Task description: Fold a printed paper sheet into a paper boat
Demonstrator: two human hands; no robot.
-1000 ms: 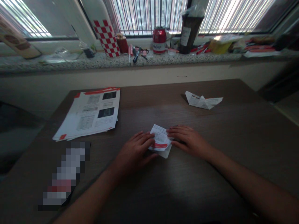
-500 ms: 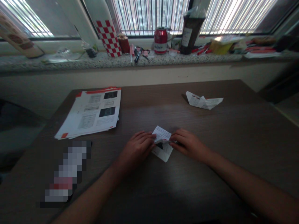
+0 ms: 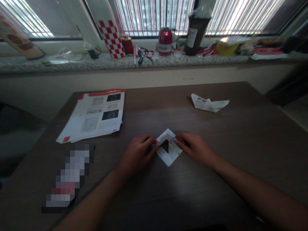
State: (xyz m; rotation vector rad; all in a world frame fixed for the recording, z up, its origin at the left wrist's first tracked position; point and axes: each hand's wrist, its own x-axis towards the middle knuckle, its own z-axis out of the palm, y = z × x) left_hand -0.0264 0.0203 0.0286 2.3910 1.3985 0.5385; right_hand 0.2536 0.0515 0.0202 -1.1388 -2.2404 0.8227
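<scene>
Gripped at left and right edges by left hand (image 3: pixel 139 152) and right hand (image 3: pixel 194 145), presumably for steadiness: folded paper (image 3: pixel 169 158).

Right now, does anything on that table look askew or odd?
Two things: the papers at left are stacked unevenly, edges poking out; nearer, an object is pixelated, hiding what it is.

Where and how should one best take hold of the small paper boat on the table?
The paper boat is probably best pinched lightly by its left end, coming from the near side: that end rises to a point and lies nearest the right hand.
</scene>
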